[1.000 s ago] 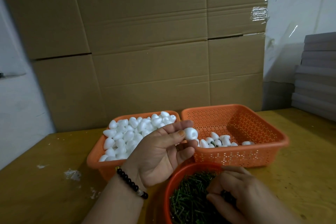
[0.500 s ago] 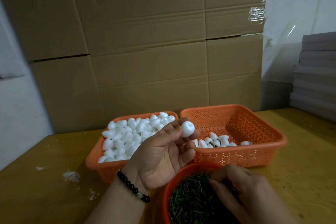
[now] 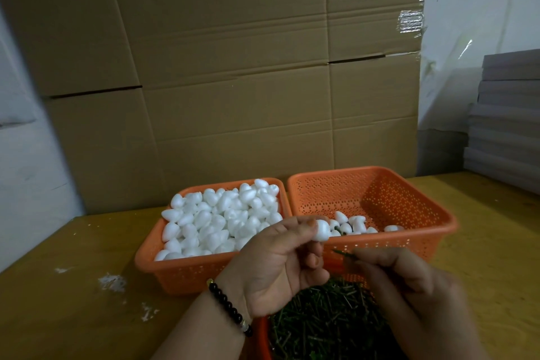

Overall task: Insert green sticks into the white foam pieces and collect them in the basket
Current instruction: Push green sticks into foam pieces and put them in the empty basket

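The right hand [image 3: 409, 280] has lifted out of the stick bowl [image 3: 264, 336], its grip now pinching a green stick [image 3: 343, 253] just beside the foam piece [image 3: 321, 230] pinched by the left hand [image 3: 277, 266]; insertion looks imminent

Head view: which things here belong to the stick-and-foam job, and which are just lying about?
Job:
- foam piece, pinched by left hand
- green stick, pinched by right hand
- stick bowl
- left basket, heaped with foam
- right basket, a few finished pieces

Lying about:
- cardboard boxes
- grey boards
- foam crumbs
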The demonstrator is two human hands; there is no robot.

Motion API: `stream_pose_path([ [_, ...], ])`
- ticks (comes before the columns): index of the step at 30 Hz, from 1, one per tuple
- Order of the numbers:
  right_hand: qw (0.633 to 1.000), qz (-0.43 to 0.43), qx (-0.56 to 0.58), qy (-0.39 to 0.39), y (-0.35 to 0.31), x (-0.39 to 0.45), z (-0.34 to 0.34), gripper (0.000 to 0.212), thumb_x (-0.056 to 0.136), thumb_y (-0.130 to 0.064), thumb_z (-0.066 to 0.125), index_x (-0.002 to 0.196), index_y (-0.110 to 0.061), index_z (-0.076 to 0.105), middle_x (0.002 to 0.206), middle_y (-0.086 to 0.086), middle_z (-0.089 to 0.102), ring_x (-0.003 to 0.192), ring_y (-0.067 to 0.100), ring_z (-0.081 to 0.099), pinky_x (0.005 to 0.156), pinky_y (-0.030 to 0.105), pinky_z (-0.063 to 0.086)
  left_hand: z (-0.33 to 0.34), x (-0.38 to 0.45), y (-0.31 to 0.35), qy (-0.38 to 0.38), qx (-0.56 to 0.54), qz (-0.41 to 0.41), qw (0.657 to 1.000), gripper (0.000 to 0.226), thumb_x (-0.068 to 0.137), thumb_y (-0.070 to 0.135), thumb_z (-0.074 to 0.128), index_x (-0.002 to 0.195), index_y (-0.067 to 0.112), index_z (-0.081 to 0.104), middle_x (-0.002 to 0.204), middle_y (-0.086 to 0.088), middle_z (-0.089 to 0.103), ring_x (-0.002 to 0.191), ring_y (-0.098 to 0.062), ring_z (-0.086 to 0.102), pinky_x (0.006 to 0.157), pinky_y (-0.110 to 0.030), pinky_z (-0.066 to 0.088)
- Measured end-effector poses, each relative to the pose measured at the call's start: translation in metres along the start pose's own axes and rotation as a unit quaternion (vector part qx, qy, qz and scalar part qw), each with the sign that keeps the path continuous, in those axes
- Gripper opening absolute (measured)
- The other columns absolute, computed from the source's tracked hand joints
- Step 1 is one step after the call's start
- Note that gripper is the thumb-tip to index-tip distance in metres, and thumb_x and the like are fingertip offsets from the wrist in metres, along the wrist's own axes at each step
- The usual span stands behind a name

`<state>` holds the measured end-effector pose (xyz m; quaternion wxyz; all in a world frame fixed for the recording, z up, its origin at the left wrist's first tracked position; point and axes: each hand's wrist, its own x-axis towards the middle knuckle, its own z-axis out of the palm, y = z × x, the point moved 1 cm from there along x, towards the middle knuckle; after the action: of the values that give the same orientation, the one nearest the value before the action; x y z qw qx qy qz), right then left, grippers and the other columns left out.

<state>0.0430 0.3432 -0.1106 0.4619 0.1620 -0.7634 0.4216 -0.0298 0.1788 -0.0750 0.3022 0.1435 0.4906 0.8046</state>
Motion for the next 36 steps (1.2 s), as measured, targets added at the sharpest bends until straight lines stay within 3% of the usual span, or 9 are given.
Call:
stream_pose_path([
  [4, 0.999, 0.023, 0.025, 0.026, 0.007, -0.001, 0.000, 0.008, 0.086, -0.021, 0.068, 0.091, -0.027, 0.069, 0.085, -0.017, 0.072, 0.076, -0.002, 0.068, 0.067, 0.018, 0.055, 0.003, -0.001, -0.005, -0.034, 0.014, -0.014, 0.999, 0.033, 0.076, 0.006, 0.068, 0.109, 0.005, 0.066, 0.071, -0.008, 0.056, 0.058, -0.013, 0.053, 0.052, -0.029, 0.055],
  [6, 0.998, 0.048, 0.036, 0.028, 0.011, -0.002, -0.001, 0.011, 0.082, -0.023, 0.065, 0.092, -0.023, 0.069, 0.083, -0.014, 0.073, 0.076, 0.001, 0.070, 0.066, 0.027, 0.057, 0.004, 0.000, -0.007, -0.043, 0.019, -0.017, 0.999, 0.031, 0.076, 0.007, 0.068, 0.108, 0.004, 0.067, 0.071, -0.008, 0.056, 0.059, -0.013, 0.054, 0.053, -0.029, 0.055],
  [10, 0.998, 0.053, 0.014, 0.022, 0.010, -0.001, -0.001, 0.016, 0.077, -0.017, 0.065, 0.091, -0.022, 0.069, 0.081, -0.014, 0.073, 0.074, -0.002, 0.069, 0.065, 0.020, 0.055, 0.004, 0.000, -0.009, -0.047, 0.018, -0.017, 0.999, 0.029, 0.073, 0.009, 0.072, 0.102, 0.003, 0.070, 0.071, -0.007, 0.056, 0.058, -0.012, 0.054, 0.054, -0.029, 0.056],
  [13, 0.999, 0.050, -0.010, 0.021, 0.010, -0.001, 0.000, 0.009, 0.085, -0.020, 0.069, 0.092, -0.025, 0.069, 0.079, -0.013, 0.072, 0.073, -0.004, 0.067, 0.063, 0.016, 0.053, 0.003, 0.000, -0.009, -0.047, 0.017, -0.016, 0.999, 0.026, 0.073, 0.010, 0.073, 0.098, 0.004, 0.072, 0.070, -0.006, 0.056, 0.058, -0.012, 0.053, 0.054, -0.029, 0.056],
  [18, 0.998, 0.053, -0.020, 0.024, 0.011, 0.000, 0.000, 0.009, 0.086, -0.022, 0.069, 0.090, -0.029, 0.067, 0.080, -0.017, 0.070, 0.075, -0.005, 0.065, 0.063, 0.013, 0.050, 0.002, 0.001, -0.010, -0.038, 0.010, -0.021, 0.999, 0.029, 0.078, 0.009, 0.069, 0.105, 0.000, 0.064, 0.069, -0.006, 0.056, 0.056, -0.011, 0.053, 0.052, -0.029, 0.056],
  [20, 0.998, 0.039, -0.035, 0.019, 0.010, 0.002, 0.001, 0.011, 0.081, -0.019, 0.068, 0.088, -0.027, 0.068, 0.084, -0.019, 0.068, 0.079, -0.005, 0.063, 0.065, 0.008, 0.046, 0.002, 0.001, -0.011, -0.043, 0.013, -0.024, 0.999, 0.024, 0.080, 0.009, 0.069, 0.102, 0.000, 0.064, 0.070, -0.006, 0.056, 0.056, -0.010, 0.053, 0.052, -0.028, 0.056],
  [24, 0.998, 0.000, -0.062, 0.001, 0.010, 0.003, 0.002, 0.013, 0.075, -0.013, 0.066, 0.087, -0.017, 0.070, 0.091, -0.015, 0.067, 0.082, -0.003, 0.062, 0.068, 0.011, 0.047, 0.004, 0.001, -0.013, -0.049, 0.027, -0.033, 0.998, 0.018, 0.079, 0.011, 0.070, 0.095, 0.002, 0.067, 0.069, -0.005, 0.055, 0.055, -0.010, 0.052, 0.052, -0.028, 0.055],
  [29, 0.998, -0.002, -0.066, -0.002, 0.013, 0.001, 0.003, 0.014, 0.073, -0.011, 0.067, 0.086, -0.017, 0.070, 0.088, -0.016, 0.067, 0.082, -0.006, 0.061, 0.070, 0.005, 0.044, 0.006, 0.001, -0.014, -0.046, 0.053, -0.043, 0.997, 0.012, 0.076, 0.013, 0.072, 0.087, 0.007, 0.072, 0.068, -0.003, 0.055, 0.054, -0.008, 0.051, 0.052, -0.027, 0.055],
  [36, 0.998, -0.006, -0.067, -0.016, 0.011, 0.001, 0.002, 0.014, 0.074, -0.011, 0.066, 0.086, -0.019, 0.070, 0.088, -0.017, 0.067, 0.083, -0.008, 0.061, 0.072, 0.003, 0.042, 0.004, 0.001, -0.014, -0.047, 0.061, -0.041, 0.996, 0.018, 0.080, 0.012, 0.069, 0.095, 0.003, 0.068, 0.068, -0.004, 0.054, 0.053, -0.008, 0.051, 0.051, -0.027, 0.055],
])
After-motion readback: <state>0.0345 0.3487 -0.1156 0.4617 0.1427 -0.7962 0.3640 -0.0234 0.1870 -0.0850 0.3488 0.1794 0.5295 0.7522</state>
